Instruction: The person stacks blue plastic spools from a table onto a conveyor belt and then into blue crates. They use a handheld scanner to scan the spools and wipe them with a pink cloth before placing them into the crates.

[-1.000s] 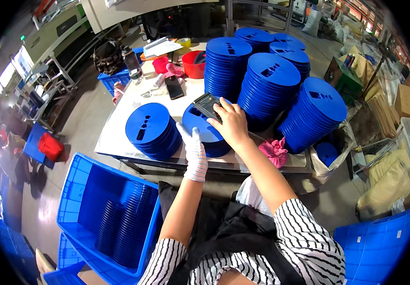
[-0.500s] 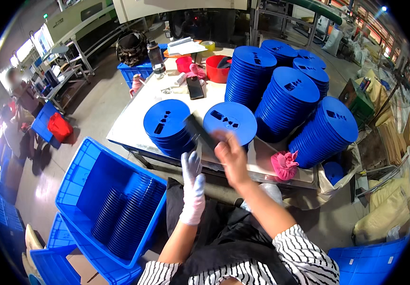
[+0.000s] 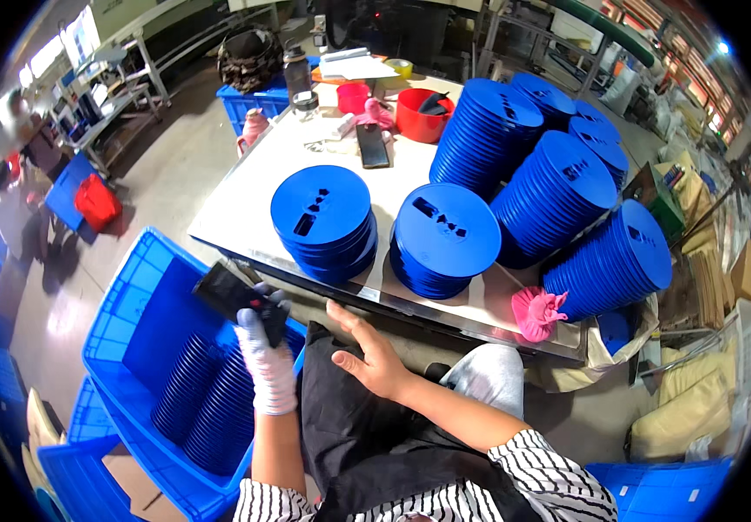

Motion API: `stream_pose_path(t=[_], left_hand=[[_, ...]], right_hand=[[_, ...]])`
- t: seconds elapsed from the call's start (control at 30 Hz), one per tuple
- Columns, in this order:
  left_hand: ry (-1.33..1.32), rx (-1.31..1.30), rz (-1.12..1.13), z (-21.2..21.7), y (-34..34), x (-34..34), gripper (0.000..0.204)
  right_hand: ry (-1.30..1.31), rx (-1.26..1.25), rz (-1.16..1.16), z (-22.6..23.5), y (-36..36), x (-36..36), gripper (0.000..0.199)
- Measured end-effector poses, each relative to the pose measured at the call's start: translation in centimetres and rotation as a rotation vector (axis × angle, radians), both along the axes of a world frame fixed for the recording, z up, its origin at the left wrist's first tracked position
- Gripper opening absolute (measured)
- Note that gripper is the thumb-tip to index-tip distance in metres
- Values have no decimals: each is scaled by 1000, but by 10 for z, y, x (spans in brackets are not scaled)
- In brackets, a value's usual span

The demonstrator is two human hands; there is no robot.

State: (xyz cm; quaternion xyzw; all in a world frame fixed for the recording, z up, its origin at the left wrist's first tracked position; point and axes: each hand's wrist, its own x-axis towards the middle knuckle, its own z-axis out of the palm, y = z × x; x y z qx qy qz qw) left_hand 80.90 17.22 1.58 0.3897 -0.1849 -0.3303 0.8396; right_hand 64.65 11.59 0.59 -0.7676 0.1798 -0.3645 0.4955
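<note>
My gloved left hand (image 3: pixel 267 361) is closed around a dark, flat, oblong object (image 3: pixel 221 291) with a small red spot; its exact kind I cannot make out. The object hangs over the far rim of a blue crate (image 3: pixel 136 357), in which rows of blue discs (image 3: pixel 219 404) stand on edge. My bare right hand (image 3: pixel 374 357) is empty, fingers apart, above my lap. Beyond it on the table are two shorter stacks of blue slotted discs, a left stack (image 3: pixel 321 209) and a right stack (image 3: pixel 447 230).
Several tall disc stacks (image 3: pixel 554 187) crowd the table's right side. A pink cloth bundle (image 3: pixel 538 313) lies by the front edge. Farther back are a phone (image 3: pixel 373 146), a red bowl (image 3: pixel 422 117) and a bottle (image 3: pixel 299 74). Other people (image 3: pixel 19 200) are at far left.
The dark object has passed from my right hand to my left, which has carried it leftward over the crate. My right hand has let go and drawn back toward my lap.
</note>
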Motion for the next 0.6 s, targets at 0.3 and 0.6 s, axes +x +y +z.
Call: stream_pose_path(t=[0.3, 0.6], left_hand=[[-173, -101, -198, 23, -49, -26, 80], [-357, 177, 78, -26, -149, 69, 72]], right_hand=[[58, -399, -268, 51, -67, 20, 69], [471, -767, -722, 27, -156, 89, 59]])
